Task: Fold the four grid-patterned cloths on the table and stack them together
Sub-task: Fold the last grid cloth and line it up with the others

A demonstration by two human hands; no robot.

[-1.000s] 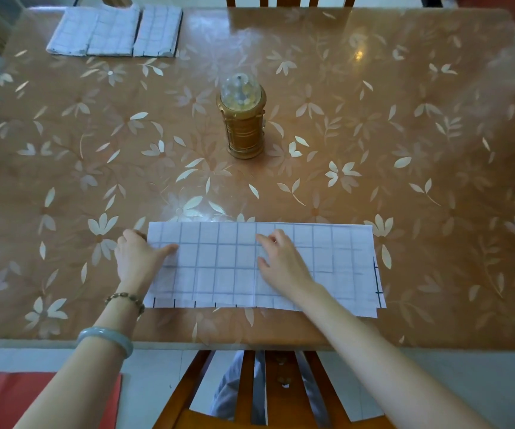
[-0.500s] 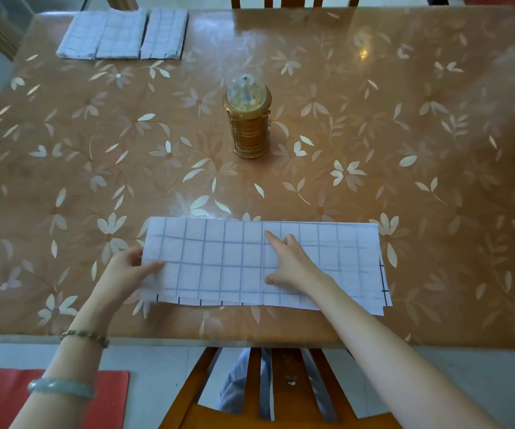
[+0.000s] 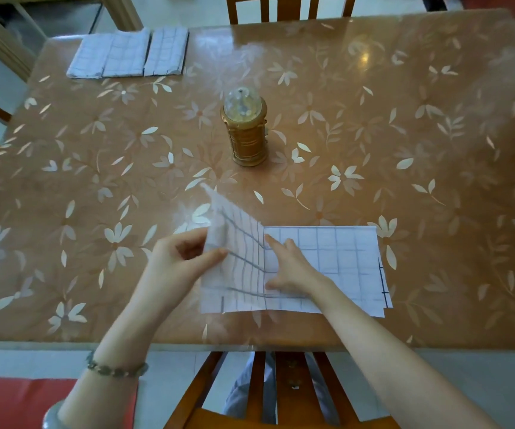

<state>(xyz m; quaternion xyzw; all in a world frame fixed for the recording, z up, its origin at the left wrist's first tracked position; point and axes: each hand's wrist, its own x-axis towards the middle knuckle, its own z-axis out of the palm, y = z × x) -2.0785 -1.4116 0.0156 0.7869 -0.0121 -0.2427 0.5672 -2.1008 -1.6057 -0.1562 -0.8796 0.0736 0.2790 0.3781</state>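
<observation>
At the near table (image 3: 64, 168) edge, my left hand (image 3: 179, 264) pinches the left end of the grid cloth (image 3: 327, 267), raised off the surface. My right hand (image 3: 293, 270) lies open and flat on the cloth's middle. Folded cloths (image 3: 126, 54) sit at the far left corner, behind the lantern (image 3: 245, 131).

Probably a home: dining table (image 3: 374, 119), wooden chairs (image 3: 290, 9).
</observation>
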